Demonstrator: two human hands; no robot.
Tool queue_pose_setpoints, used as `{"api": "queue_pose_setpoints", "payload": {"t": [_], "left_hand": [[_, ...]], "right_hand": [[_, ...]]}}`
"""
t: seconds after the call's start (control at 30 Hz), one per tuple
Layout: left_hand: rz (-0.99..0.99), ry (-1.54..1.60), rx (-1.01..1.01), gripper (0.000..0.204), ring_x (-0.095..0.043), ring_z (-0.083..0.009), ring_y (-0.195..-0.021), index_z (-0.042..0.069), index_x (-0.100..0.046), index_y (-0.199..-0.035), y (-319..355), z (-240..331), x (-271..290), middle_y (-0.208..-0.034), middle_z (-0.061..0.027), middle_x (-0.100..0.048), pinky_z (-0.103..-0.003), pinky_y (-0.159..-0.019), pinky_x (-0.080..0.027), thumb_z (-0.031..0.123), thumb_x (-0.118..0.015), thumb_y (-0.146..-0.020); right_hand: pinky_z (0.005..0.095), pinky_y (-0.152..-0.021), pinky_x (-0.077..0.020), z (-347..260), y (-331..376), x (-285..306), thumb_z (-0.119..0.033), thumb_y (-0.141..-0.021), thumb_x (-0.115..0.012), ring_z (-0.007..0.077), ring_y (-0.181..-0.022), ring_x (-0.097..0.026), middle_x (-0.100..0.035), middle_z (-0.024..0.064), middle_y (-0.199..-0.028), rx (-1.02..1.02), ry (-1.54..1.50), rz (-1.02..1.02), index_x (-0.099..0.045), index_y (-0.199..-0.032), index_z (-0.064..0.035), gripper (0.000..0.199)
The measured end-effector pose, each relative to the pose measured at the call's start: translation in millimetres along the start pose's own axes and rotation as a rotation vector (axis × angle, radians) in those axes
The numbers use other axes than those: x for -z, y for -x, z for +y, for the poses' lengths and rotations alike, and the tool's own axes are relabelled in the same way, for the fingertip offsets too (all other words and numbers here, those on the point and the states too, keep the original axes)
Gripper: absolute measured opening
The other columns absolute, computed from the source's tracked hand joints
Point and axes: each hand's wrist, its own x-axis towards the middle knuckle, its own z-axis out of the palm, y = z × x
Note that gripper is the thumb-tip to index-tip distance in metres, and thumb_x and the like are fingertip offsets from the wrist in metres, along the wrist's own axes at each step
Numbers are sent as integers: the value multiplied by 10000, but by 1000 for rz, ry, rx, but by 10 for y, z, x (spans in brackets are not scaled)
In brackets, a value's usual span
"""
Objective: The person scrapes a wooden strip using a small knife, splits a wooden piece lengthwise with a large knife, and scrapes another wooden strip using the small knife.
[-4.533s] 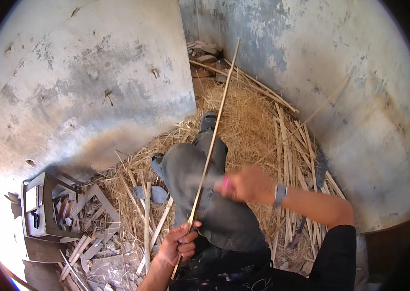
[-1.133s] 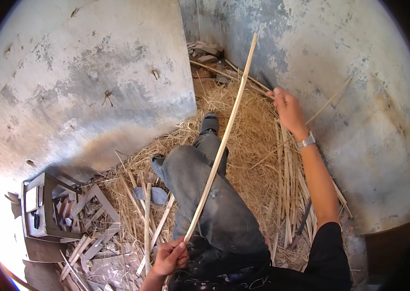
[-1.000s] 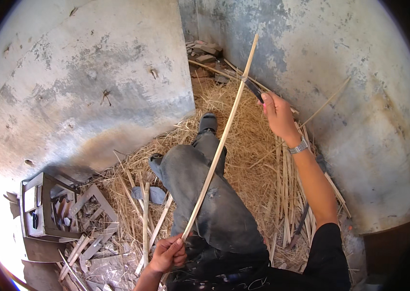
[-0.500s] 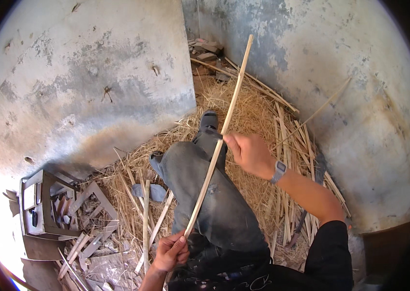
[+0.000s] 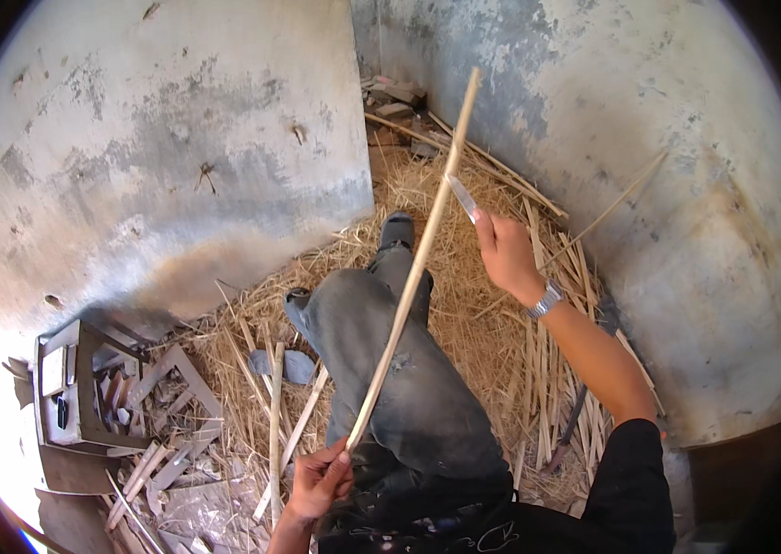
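A long pale split-wood strip slants across my grey trousers, its far end raised toward the back walls. Its near end is pinched in my left hand, thumb on top. My right hand, below a wristwatch, is closed round the handle of a knife. The handle is mostly hidden in my fist. The tip of the blade meets the strip's right side, in its upper third. Light shavings cover the floor beneath.
Long strips lie along the right wall. More strips lean at left, near a flat grey stone. A broken box-like frame with wood scraps stands at far left. Bricks are piled in the back corner.
My right hand has moved away from me and to the right, off the strip's middle. The knife blade now shows, farther up the strip. My left hand keeps its hold, nearly unmoved.
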Motion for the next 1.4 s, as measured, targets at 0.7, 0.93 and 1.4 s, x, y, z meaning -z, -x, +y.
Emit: {"api": "queue_pose_setpoints", "payload": {"t": [0.7,0.93,1.4], "left_hand": [[13,-62,-83,387,-411,-51,-536,-20,-546,-1452,-26,-140,104,-688,18,-500,-230,-472,-331,103,-527,-1086],[7,-44,-54,394,-413,-57,-519,-44,-543,-1442,-118,-60,31,-672,15,-488,-231,-457,-330,122,-538,-1084],[23,-56,-65,402,-402,-68,-504,-14,-536,-1461,-104,-71,-56,-636,7,-457,-238,-452,-316,145,-531,-1092]], "right_hand": [[406,-475,-294,145,-420,270,-399,-1106,-454,195,-439,-328,-353,79,-505,177,6,10,-499,-701,-12,562],[333,-421,-286,318,-605,115,-553,-1088,-405,113,-411,-324,-369,-46,-475,123,-2,-7,-464,-574,-151,655],[346,-416,-341,-76,-330,-72,-480,-1103,-398,158,-370,-379,-434,4,-449,114,-47,-210,-628,-649,-95,638]]}}
